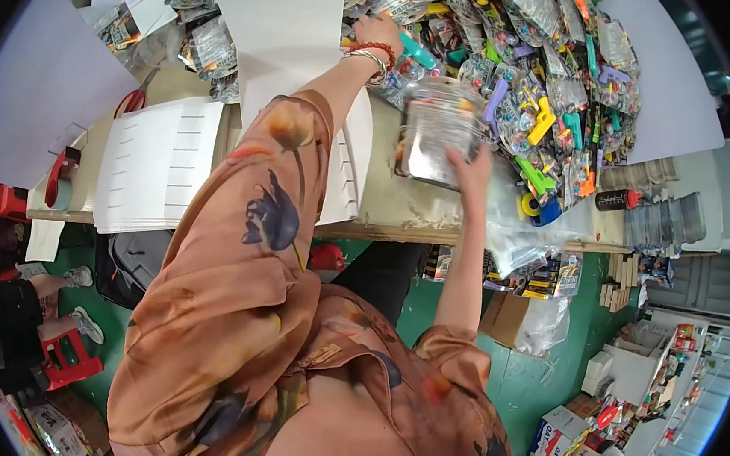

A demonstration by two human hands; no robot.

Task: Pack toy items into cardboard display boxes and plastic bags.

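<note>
My left hand [374, 31], with red and silver bracelets at the wrist, reaches far across the wooden table [401, 205] into a big pile of colourful toy packets [548, 79]. Its fingers are curled on one packet with a teal toy [417, 54] at the pile's near edge. My right hand [473, 166] grips the lower corner of a clear bundle of packets [437, 131], which stands on the table beside the pile. My patterned orange sleeve covers most of the left arm.
A stack of white card sheets [156, 164] lies left of my arm, with red-handled scissors [130, 102] and a red tape dispenser [60, 174] nearby. A clear bag [519, 236] hangs over the table edge. Cardboard boxes [512, 317] sit on the green floor. Another person's legs [60, 290] and a red stool [72, 359] are at the left.
</note>
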